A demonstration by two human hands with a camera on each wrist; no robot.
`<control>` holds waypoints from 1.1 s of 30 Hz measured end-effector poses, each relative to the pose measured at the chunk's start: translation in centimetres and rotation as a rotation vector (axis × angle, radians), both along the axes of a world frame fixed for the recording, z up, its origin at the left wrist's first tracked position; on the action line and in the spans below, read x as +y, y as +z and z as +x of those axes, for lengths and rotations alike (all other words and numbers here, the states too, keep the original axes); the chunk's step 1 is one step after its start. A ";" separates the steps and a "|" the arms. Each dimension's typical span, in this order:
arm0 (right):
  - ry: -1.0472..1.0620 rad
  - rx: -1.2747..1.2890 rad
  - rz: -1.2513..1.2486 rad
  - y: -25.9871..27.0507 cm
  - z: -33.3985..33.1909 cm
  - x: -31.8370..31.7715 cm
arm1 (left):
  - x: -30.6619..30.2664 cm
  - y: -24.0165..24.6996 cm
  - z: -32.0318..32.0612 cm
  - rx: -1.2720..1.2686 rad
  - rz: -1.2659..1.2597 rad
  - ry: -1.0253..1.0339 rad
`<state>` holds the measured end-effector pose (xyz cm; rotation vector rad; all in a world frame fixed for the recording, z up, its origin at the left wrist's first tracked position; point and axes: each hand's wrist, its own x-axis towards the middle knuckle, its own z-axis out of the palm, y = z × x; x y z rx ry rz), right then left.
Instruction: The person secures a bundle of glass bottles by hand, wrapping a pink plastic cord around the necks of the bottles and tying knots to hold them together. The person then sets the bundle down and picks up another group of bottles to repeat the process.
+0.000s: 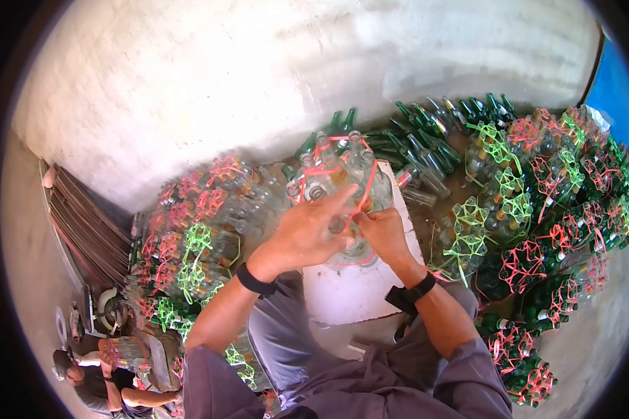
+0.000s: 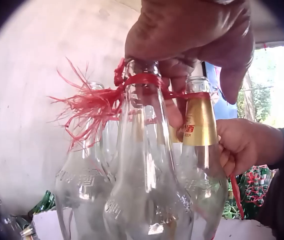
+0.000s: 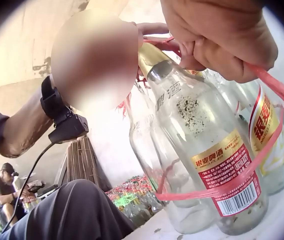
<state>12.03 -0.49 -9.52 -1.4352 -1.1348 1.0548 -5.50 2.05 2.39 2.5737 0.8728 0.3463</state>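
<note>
A cluster of clear glass bottles (image 1: 381, 188) stands upright on a white board (image 1: 342, 300) before me. Red plastic strap (image 3: 282, 95) runs round their necks, and another red band (image 3: 197, 196) circles them low down. My left hand (image 1: 304, 227) lies over the bottle tops, index finger and thumb spread, with other fingers reaching down between the necks. On the right side my right hand (image 1: 386, 234) pinches the strap close to a gold-foiled neck (image 2: 200, 120). Frayed strap ends (image 2: 94, 107) stick out from a knot at the nearest neck in the left wrist view.
Tied bundles of bottles (image 1: 196, 244) crowd the left, and green bundles (image 1: 538, 258) fill the right. Loose green bottles (image 1: 426, 140) lie by the pale wall (image 1: 279, 70). Another person (image 1: 98, 380) sits at lower left near a stack of brown rods (image 1: 91, 216).
</note>
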 end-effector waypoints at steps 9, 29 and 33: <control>-0.018 -0.141 -0.030 -0.8 -0.1 0.2 | 0.9 0.5 0.6 0.053 -0.060 -0.024; 0.058 0.114 0.205 0.3 0.8 -1.3 | 5.9 3.0 -3.6 -0.082 -0.291 0.275; 0.048 0.159 0.218 1.1 0.7 -1.5 | 7.3 1.7 -3.2 -0.051 -0.193 0.330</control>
